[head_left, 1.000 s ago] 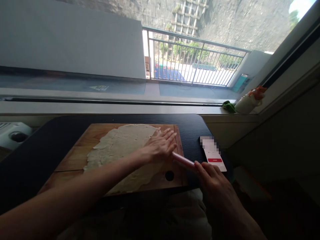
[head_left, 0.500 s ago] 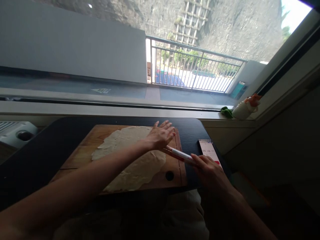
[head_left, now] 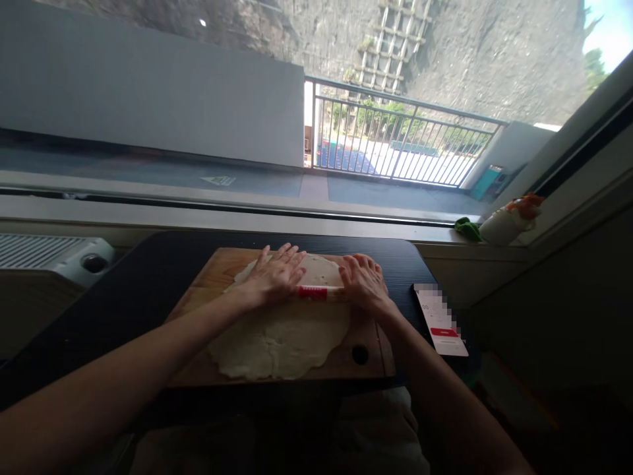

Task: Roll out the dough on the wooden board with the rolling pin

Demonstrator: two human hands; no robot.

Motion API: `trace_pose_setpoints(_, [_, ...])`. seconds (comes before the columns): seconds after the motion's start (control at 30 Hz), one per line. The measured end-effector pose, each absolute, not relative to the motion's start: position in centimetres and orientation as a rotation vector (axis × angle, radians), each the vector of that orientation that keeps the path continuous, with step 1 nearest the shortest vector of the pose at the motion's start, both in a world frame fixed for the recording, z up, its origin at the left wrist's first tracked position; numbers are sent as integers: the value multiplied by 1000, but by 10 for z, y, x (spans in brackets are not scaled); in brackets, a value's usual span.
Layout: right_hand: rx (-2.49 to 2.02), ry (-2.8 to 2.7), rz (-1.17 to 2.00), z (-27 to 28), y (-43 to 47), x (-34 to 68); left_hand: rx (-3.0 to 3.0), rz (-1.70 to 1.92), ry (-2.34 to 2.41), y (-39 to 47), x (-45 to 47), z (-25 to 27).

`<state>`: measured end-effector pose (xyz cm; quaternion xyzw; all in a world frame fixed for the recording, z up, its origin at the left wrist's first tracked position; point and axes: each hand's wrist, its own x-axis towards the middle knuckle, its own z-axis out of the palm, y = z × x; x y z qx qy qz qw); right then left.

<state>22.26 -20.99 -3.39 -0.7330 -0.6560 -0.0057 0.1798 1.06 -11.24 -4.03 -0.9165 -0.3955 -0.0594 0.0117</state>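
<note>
A thin, wide sheet of dough [head_left: 281, 340] covers much of a wooden cutting board [head_left: 208, 270]. Across the dough lies a slim stick with a red-and-white wrapper [head_left: 313, 293]; its ends are hidden under my hands. My left hand [head_left: 277, 274] rests palm down over the stick's left end, fingers stretched forward and spread. Over the right end, my right hand [head_left: 366, 280] lies palm down too, its fingers extended forward and not wrapped round it.
The board sits on a dark table [head_left: 165, 264]. A phone [head_left: 440, 323] with a lit screen lies to its right. On the windowsill stand a white pot-like ornament [head_left: 504, 224] and a green object [head_left: 467, 229]. A white appliance [head_left: 64, 254] stands at the left.
My right hand has moved left from beside the phone, bringing the stick onto the dough. It has loosened from a grip to lying flat. My left hand now lies on the stick.
</note>
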Motion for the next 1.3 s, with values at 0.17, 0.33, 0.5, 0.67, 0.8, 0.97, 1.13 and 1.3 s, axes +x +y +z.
trace_pose_setpoints(0.17, [-2197,-1842,1,-37,-218,217,-2873,-115,-1261,-119,6,-36])
trace_pose_setpoints(0.33, [-2087,-2034,-57,-49,-292,198,-2945,-161,-976,-176,-26,-43])
trace_pose_setpoints(0.5, [-2222,-1890,-70,-39,-243,207,-2864,-154,-1179,-140,0,-39])
trace_pose_setpoints(0.67, [-2260,-1851,-5,-35,-233,208,-2853,-123,-1273,-129,6,-37])
trace_pose_setpoints(0.8, [-2124,-2033,-48,-46,-288,197,-2928,-174,-1108,-169,-19,-45])
trace_pose_setpoints(0.97, [-2219,-1942,16,-39,-249,208,-2845,-180,-1226,-138,1,-42])
trace_pose_setpoints(1.13, [-2274,-1822,124,-30,-214,216,-2743,-104,-1572,-104,23,-37])
trace_pose_setpoints(1.3, [-2069,-2013,25,-45,-286,196,-2616,-324,-1493,-166,-7,-49])
